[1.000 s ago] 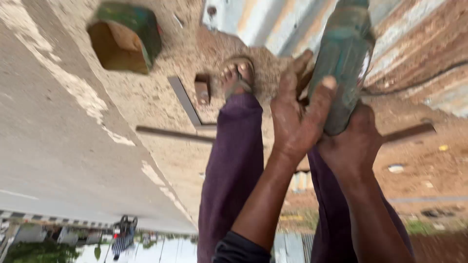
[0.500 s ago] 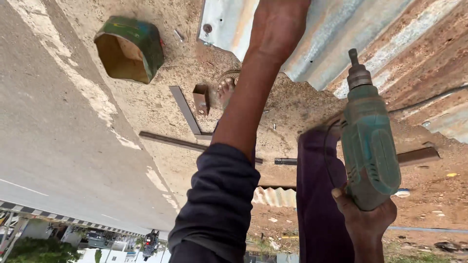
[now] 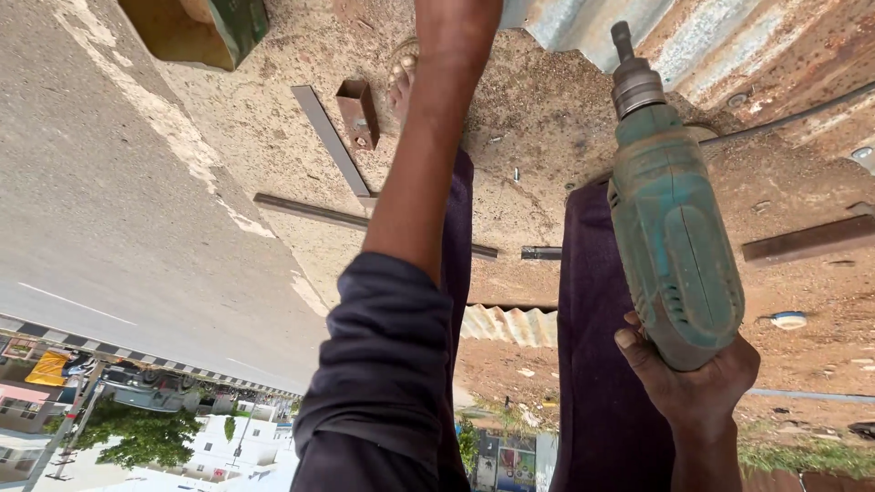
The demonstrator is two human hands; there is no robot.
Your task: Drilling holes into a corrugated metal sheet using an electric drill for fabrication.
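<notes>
Teal and worn, one power drill point(image 3: 673, 246) stands in the right hand point(image 3: 690, 378), whose fingers are wrapped tight round its handle end at the lower right of the view; the thumb point(image 3: 629, 342) lies along the near side of the casing. Its grey chuck point(image 3: 633, 84) and short bit point up toward the top edge, over the corrugated metal sheet point(image 3: 729, 46) that lies across the upper right of the ground. A dark cable point(image 3: 793, 114) runs over the dirt from behind the drill toward the right edge.

One left arm in a dark sleeve point(image 3: 383, 364) reaches straight up the middle; the left hand itself passes out of the top edge, so whether it is open or closed cannot be told. Two legs in purple trousers point(image 3: 592, 364) stand on the sandy ground point(image 3: 547, 118), and one sandalled foot point(image 3: 401, 77) shows just left of the forearm.

On the ground lie two long flat metal bars point(image 3: 324, 137) meeting near the left leg, one short rusty channel piece point(image 3: 357, 114) just beside the foot, and another dark bar point(image 3: 807, 239) at the right edge. One green box-like container point(image 3: 219, 27) sits at the top left corner, its open side showing a bare brownish inside. A small white cap point(image 3: 787, 320) lies right of the drill.
</notes>
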